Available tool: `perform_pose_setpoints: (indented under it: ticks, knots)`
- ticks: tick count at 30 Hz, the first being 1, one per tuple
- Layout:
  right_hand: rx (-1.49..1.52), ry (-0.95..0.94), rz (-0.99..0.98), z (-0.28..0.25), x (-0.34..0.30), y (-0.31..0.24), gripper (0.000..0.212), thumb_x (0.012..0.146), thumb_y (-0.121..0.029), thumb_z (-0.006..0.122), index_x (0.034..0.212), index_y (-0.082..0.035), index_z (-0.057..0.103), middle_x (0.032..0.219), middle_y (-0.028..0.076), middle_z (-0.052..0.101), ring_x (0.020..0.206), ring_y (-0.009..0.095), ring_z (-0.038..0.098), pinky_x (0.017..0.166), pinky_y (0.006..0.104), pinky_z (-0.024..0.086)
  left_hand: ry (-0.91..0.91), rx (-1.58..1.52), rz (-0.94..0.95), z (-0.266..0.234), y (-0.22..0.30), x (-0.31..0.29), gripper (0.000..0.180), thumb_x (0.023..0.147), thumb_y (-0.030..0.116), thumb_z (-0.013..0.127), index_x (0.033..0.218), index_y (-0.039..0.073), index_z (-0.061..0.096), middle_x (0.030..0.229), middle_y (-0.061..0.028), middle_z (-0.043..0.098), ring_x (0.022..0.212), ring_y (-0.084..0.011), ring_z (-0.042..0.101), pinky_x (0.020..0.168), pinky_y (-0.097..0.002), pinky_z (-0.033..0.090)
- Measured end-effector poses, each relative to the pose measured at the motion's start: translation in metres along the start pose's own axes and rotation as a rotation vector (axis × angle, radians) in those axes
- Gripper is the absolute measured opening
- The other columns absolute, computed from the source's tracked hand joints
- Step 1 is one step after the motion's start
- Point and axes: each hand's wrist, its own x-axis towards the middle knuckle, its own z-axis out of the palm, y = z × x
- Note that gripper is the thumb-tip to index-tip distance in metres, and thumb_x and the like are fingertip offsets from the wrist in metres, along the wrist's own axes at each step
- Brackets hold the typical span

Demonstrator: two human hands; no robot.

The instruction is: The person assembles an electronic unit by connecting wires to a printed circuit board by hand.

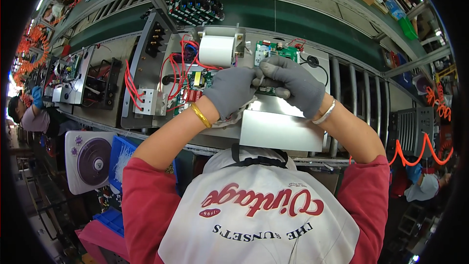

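Note:
Both hands wear grey gloves and meet over the middle of an open metal chassis. My left hand (pixel 231 91) has its fingers closed at a small pale piece, mostly hidden by the gloves. Close against it, my right hand (pixel 299 86) pinches at the same spot with thumb and fingers bent. Just beyond the right hand lies a green circuit board (pixel 288 55). A large white cylinder (pixel 216 50) sits beyond the left hand. Left of that hand are red wires (pixel 168 71), a board with a yellow-topped component (pixel 198 79) and a white circuit breaker (pixel 146 101).
A flat metal panel (pixel 278 129) is nearest my body, with conveyor rollers (pixel 352 93) to the right. Stacked circuit boards (pixel 195 7) stand at the back. A box fan (pixel 90 161) and blue bin (pixel 117 152) are lower left. Another person (pixel 39 117) works far left.

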Motion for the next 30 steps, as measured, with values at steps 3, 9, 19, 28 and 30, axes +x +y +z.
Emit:
perform_pose_setpoints:
  ticks: [3,9,19,28,30]
  knots:
    - [0.018,-0.033,-0.036,-0.008,0.007,-0.004,0.023,0.103,-0.026,0.06,0.109,-0.003,0.061,0.103,0.009,0.07,0.094,0.012,0.071,0.049,0.0147,0.045,0.024,-0.184,0.104,-0.014,-0.01,-0.004,0.029,0.094,0.03,0.062,0.112,0.008,0.068,0.093,-0.0164,0.072,0.082,-0.0279,0.072,0.073,-0.0405,0.056]
    - [-0.22,0.186,-0.268,-0.001,-0.017,-0.029,0.031,0.1,-0.026,0.064,0.123,-0.004,0.061,0.105,0.008,0.071,0.097,0.013,0.068,0.062,0.0183,0.051,0.575,-0.788,-0.076,-0.05,-0.022,-0.07,0.031,0.097,0.025,0.067,0.122,0.006,0.068,0.089,-0.0062,0.069,0.076,-0.0075,0.063,0.071,-0.0232,0.051]
    - [-1.368,-0.173,-0.396,0.012,0.001,-0.005,0.025,0.087,-0.027,0.075,0.109,-0.015,0.074,0.101,0.01,0.072,0.09,0.028,0.069,0.081,0.037,0.055,0.411,0.06,-0.168,0.024,-0.017,-0.144,0.046,0.086,0.025,0.075,0.13,0.019,0.064,0.105,-0.0072,0.067,0.077,-0.0257,0.069,0.065,-0.0391,0.053]
    - [-1.48,-0.336,-0.453,0.015,0.011,0.005,0.025,0.094,-0.03,0.066,0.115,-0.017,0.071,0.103,0.008,0.073,0.094,0.032,0.07,0.084,0.0414,0.056,0.528,0.115,-0.214,0.044,-0.018,-0.142,0.043,0.087,0.026,0.076,0.128,0.02,0.067,0.11,-0.0012,0.072,0.08,-0.021,0.07,0.066,-0.0359,0.051]
    - [-1.474,-0.342,-0.464,0.013,0.011,0.008,0.027,0.096,-0.031,0.064,0.119,-0.019,0.07,0.106,0.009,0.073,0.095,0.032,0.07,0.084,0.0419,0.056,0.621,0.065,-0.168,0.052,-0.025,-0.141,0.042,0.088,0.021,0.074,0.129,0.018,0.066,0.115,-0.0045,0.072,0.081,-0.0226,0.071,0.067,-0.0346,0.054]
